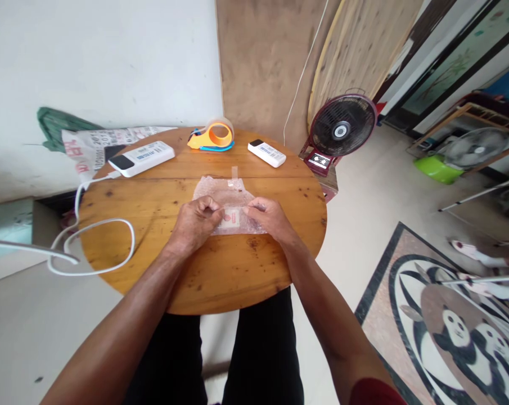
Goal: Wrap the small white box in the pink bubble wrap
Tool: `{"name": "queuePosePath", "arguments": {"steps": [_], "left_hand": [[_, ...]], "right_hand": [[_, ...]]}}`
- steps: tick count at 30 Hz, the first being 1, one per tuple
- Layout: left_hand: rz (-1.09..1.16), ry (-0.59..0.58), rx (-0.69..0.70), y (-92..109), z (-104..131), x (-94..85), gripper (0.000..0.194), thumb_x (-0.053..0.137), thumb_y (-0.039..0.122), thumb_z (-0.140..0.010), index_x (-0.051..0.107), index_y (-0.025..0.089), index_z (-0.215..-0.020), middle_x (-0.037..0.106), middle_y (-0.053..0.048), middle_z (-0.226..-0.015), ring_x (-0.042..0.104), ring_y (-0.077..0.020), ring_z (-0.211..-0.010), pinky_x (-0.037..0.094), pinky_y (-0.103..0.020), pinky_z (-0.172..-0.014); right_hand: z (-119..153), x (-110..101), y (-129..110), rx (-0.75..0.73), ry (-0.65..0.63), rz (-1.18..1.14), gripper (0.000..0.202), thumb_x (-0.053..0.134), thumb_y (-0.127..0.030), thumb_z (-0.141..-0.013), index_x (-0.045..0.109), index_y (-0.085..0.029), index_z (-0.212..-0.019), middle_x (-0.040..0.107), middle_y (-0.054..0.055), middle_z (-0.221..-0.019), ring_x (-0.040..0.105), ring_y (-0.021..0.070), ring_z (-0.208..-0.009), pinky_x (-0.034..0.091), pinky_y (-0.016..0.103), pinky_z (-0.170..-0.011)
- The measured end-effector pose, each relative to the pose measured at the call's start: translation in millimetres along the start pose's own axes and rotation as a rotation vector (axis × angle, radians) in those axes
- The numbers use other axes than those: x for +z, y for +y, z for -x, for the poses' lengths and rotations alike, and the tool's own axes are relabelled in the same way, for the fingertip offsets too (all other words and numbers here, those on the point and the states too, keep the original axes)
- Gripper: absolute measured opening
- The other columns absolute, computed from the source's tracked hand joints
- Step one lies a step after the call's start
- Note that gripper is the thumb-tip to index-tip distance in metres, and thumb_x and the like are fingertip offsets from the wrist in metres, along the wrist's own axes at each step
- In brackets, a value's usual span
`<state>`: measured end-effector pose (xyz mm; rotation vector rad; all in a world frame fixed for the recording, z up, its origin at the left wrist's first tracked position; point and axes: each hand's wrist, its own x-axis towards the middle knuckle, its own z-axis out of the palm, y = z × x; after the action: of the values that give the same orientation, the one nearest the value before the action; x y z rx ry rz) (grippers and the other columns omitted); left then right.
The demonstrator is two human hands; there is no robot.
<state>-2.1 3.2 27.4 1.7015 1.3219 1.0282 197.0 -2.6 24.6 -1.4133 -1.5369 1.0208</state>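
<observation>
- The bubble wrap (207,188) lies flat on the round wooden counter (237,275), in the middle of the frame.
- A pale rectangular piece with red print (230,218) shows at the lower part of the wrap, between the two hands; whether it sits inside or under the film I cannot tell.
- The left hand (195,222) is at the wrap's left side, its thumb and index finger pinched together on the film, just beside the printed piece.
- The right hand (271,216) mirrors it at the right side — fingers grasping the film too, thumb toward the red print.
- A clear strip of tape (234,171) sticks up from the wrap's top edge, above the hands.
- Toward the top of the counter stands an orange tape dispenser (197,139) with blue parts, well apart from the hands.
- A larger white device (148,157) lies at the counter's upper left, with a white cable (99,273) looping down the left of the frame; a smaller white device (269,153) lies at its upper right.
- Beyond that, at the upper right of the frame — a dark red fan (341,130).
</observation>
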Motion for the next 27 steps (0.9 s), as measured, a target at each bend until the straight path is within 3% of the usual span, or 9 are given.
{"name": "queuePosePath", "arguments": {"steps": [14, 22, 27], "left_hand": [[0.050, -0.009, -0.139, 15.0, -1.1, -2.3, 0.014, 0.063, 0.030, -0.067, 0.058, 0.019, -0.062, 0.056, 0.002, -0.059, 0.044, -0.0102, -0.052, 0.035, -0.023, -0.050], [0.098, -0.041, -0.196, 19.3, -1.4, -3.5, 0.012, 0.064, 0.030, -0.065, 0.058, 0.020, -0.068, 0.058, 0.002, -0.060, 0.045, -0.0111, -0.053, 0.034, -0.024, -0.050], [0.183, -0.076, -0.197, 21.1, -2.6, -3.7, 0.019, 0.065, 0.030, -0.064, 0.057, 0.020, -0.078, 0.063, 0.001, -0.068, 0.049, -0.0119, -0.057, 0.037, -0.023, -0.051]], "right_hand": [[-3.6, 5.8, 10.6, -0.106, 0.176, 0.380, 0.017, 0.062, -0.036, -0.077, 0.064, -0.020, -0.072, 0.059, -0.002, -0.065, 0.051, 0.0123, -0.062, 0.036, 0.024, -0.060], [-1.1, 7.4, 8.2, -0.089, 0.202, 0.599, 0.016, 0.062, -0.036, -0.080, 0.068, -0.024, -0.089, 0.067, 0.001, -0.079, 0.056, 0.0176, -0.072, 0.040, 0.029, -0.068], [0.7, 9.3, 9.9, -0.263, 0.236, 0.653, 0.019, 0.059, -0.028, -0.082, 0.066, -0.022, -0.099, 0.066, 0.004, -0.091, 0.057, 0.0188, -0.081, 0.042, 0.031, -0.075]]}}
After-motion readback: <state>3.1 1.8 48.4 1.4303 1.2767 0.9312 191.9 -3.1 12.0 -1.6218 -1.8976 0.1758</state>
